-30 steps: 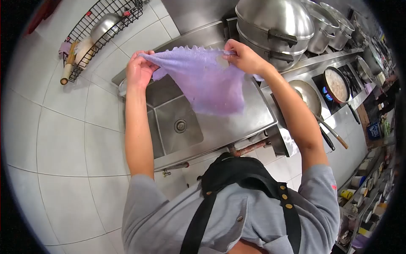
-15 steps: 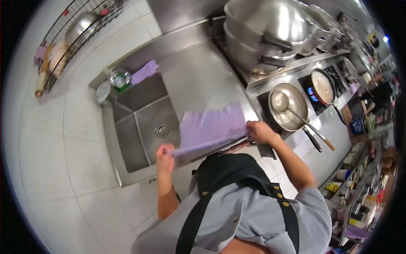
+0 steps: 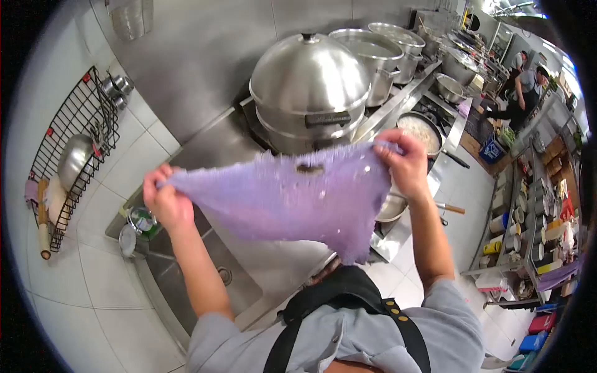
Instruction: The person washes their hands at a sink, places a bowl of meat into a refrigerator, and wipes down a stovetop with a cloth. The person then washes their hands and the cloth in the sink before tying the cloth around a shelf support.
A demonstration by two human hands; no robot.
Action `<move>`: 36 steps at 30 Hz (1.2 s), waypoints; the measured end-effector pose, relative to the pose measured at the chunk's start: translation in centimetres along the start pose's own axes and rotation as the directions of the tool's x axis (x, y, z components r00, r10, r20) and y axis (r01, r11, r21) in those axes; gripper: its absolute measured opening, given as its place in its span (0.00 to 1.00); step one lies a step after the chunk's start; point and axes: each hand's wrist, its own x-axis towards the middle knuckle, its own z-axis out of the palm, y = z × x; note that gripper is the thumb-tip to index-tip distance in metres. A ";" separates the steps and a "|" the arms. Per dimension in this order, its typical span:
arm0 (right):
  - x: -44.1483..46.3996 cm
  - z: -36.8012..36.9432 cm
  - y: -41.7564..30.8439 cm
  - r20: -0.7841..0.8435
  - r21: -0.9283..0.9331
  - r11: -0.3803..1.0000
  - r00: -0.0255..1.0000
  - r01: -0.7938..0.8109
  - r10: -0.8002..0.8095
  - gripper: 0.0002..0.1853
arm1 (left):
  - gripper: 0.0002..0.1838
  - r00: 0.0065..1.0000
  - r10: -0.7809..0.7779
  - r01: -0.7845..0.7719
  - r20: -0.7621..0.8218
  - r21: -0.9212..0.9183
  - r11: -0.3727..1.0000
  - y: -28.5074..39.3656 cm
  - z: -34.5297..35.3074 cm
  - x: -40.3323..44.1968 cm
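A worn purple cloth (image 3: 280, 202) hangs stretched in the air, with a ragged hole near its upper edge and small holes to the right. My left hand (image 3: 169, 198) is closed on its left corner, fingers wrapped around the fabric. At the upper right corner, my right hand (image 3: 405, 163) pinches it. Beneath the cloth lie the steel counter and the sink (image 3: 186, 280), both partly covered from view. Behind it stands a large domed steamer (image 3: 311, 84). A wok (image 3: 390, 210) near my right wrist is mostly hidden by the cloth and arm.
A frying pan (image 3: 420, 129) with pale contents sits on the stove, beyond my right hand. Lidded pots (image 3: 367, 56) line the back. On the left wall hangs a wire rack (image 3: 74, 146). Loaded shelves (image 3: 535, 217) stand at right, and other people (image 3: 528, 90) are far off.
Both hands have lifted the purple cloth off the counter, raising it and spreading it out. My view has tilted up, showing more of the stove and the room.
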 end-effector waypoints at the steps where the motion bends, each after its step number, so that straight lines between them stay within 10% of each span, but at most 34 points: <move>1: 2.5 -0.4 -0.5 -0.062 -0.080 0.997 0.998 0.016 -0.021 0.09 | 0.11 0.998 0.057 -0.056 -0.028 0.020 0.998 -0.6 2.6 2.3; 7: 27.3 -1.8 0.4 -0.123 -0.237 0.967 0.984 0.095 -0.127 0.17 | 0.08 0.949 0.245 -0.290 0.198 0.244 0.925 -8.5 20.0 24.9; 9: 32.2 -1.9 1.0 -0.167 -0.360 0.930 0.976 0.071 -0.139 0.23 | 0.16 0.880 0.475 -0.298 0.007 0.787 0.540 -11.7 25.7 27.7; 12: 34.1 -0.8 4.8 -0.023 -0.499 0.833 0.957 0.240 -0.289 0.29 | 0.21 0.960 0.177 -0.279 0.216 0.781 0.559 -15.3 27.9 23.6; 15: 27.0 3.2 10.3 0.203 -0.553 0.693 0.882 0.462 -0.426 0.33 | 0.30 0.698 0.291 -0.706 0.655 0.557 0.439 -22.4 26.1 16.7; 16: 24.1 4.5 12.8 0.248 -0.611 0.647 0.886 0.457 -0.392 0.32 | 0.34 0.689 0.114 -0.707 0.715 0.630 0.320 -25.2 24.7 14.7; 21: 19.3 2.3 12.8 0.394 -0.567 0.725 0.902 0.391 -0.178 0.29 | 0.38 0.656 -0.340 -0.627 0.674 0.737 0.251 -24.1 20.2 12.9; 23: 17.0 0.4 13.4 0.315 -0.471 0.755 0.887 0.456 -0.339 0.27 | 0.36 0.607 -0.271 -0.708 0.747 0.663 0.243 -27.1 17.4 15.1; 25: 12.3 -0.7 11.6 0.084 -0.308 0.876 0.928 0.370 -0.363 0.21 | 0.34 0.573 -0.142 -0.728 0.807 0.581 0.365 -22.8 18.8 12.7; 28: 2.8 -1.2 10.3 0.104 -0.095 0.995 0.994 -0.008 0.018 0.15 | 0.31 0.471 0.085 -0.832 0.878 0.410 0.374 -21.9 22.5 12.1; 33: -19.5 -2.0 12.7 0.009 -0.130 0.968 0.976 -0.216 0.219 0.11 | 0.41 0.747 -0.115 -0.653 0.654 0.755 0.050 -19.9 28.3 5.6; 35: -31.9 -5.6 16.1 -0.049 -0.429 0.716 0.806 -0.550 0.590 0.11 | 0.47 0.789 -0.331 -0.537 0.517 0.843 0.035 -21.4 26.9 5.2; 36: -39.4 -7.4 18.3 -0.196 -0.251 0.519 0.568 -0.817 0.799 0.12 | 0.49 0.784 -0.340 -0.548 0.519 0.836 0.011 -21.2 27.6 5.9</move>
